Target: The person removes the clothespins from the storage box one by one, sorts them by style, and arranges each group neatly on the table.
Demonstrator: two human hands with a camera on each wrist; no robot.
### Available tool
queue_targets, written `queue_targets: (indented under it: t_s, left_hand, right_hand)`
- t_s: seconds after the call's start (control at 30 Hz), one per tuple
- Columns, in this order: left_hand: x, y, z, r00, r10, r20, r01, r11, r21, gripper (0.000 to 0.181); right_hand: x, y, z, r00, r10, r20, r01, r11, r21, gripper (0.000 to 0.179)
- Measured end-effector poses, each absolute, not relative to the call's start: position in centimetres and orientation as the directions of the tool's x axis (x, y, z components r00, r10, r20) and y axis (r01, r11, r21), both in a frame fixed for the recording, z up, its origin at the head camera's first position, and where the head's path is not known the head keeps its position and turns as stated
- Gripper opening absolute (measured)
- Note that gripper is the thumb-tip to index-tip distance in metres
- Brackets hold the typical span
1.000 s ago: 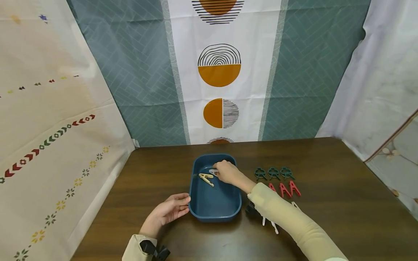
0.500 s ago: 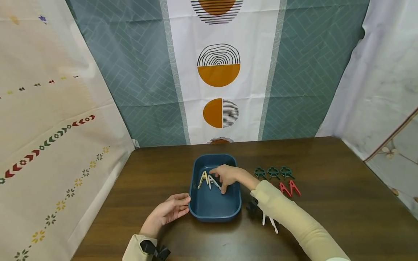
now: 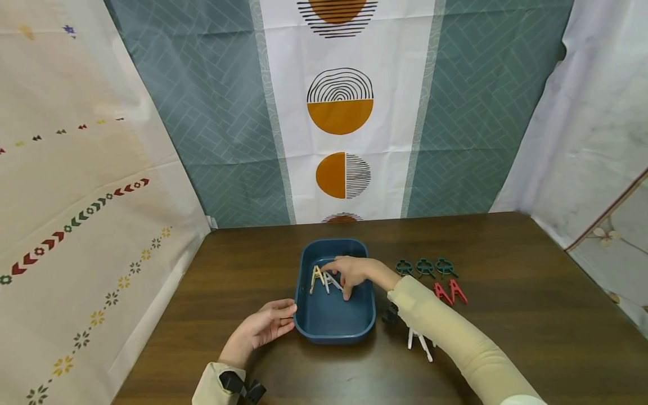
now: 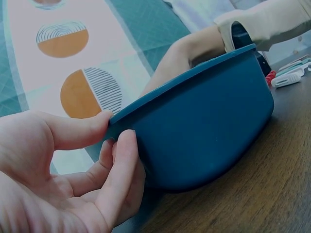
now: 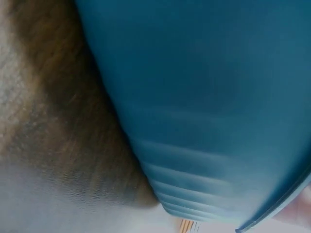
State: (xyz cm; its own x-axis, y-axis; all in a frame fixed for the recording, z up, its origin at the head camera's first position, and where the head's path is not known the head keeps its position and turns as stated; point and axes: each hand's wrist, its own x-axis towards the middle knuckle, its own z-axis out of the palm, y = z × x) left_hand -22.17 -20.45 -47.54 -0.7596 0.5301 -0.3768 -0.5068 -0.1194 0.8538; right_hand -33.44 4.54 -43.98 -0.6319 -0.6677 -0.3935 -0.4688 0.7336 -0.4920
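A deep blue plastic tub (image 3: 334,326) stands on the table in front of me. My left hand (image 3: 265,326) holds its left edge, thumb tip at the rim and fingertips against the outer wall in the left wrist view. Inside the tub a cream clothespin (image 3: 315,278) and a white clothespin (image 3: 328,281) lie side by side, legs toward me. My right hand (image 3: 354,271) reaches in over the white clothespin, index finger stretched past its top and thumb pointing down beside its leg. That hand partly covers it. The right wrist view shows mostly the tub's outer wall (image 5: 194,97).
Right of the tub, three green round-headed clips (image 3: 425,267) lie in a row. Below them are red clothespins (image 3: 449,292), then white clothespins (image 3: 420,343), partly hidden by my right sleeve (image 3: 455,337). A patterned cloth (image 3: 344,112) hangs behind the table (image 3: 243,264).
The white clothespin has left my right fingers' grip and lies beside the cream one. The cream one has turned more upright in the head view. My left hand stays at the tub.
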Motion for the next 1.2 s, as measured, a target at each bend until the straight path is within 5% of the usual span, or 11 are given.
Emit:
queue_targets:
  t_s: [0.4,0.77,1.0,1.2]
  left_hand:
    - [-22.2,-20.6,-47.5,-0.765,0.524,-0.374,-0.499,-0.115,0.859,0.035]
    - [-22.4,-20.6,-47.5,-0.757,0.54,-0.368,-0.501,-0.118,0.857,0.025]
    - [-22.3,-20.5,-47.6,-0.77,0.516,-0.376,-0.5,-0.119,0.858,0.039]
    - [-22.2,-20.5,-47.7,-0.758,0.548,-0.353,-0.493,-0.128,0.86,0.022]
  right_hand:
    - [-33.1,4.5,-43.8,-0.635,-0.707,-0.31,-0.567,0.7,-0.434,0.085]
    - [-32.5,4.3,-43.5,-0.636,-0.672,-0.379,-0.569,0.74,-0.358,0.096]
    - [-32.3,4.4,-43.4,-0.651,-0.675,-0.347,-0.609,0.737,-0.292,0.09]
    - [-32.4,5.3,-43.3,-0.643,-0.72,-0.26,-0.633,0.691,-0.349,0.088]
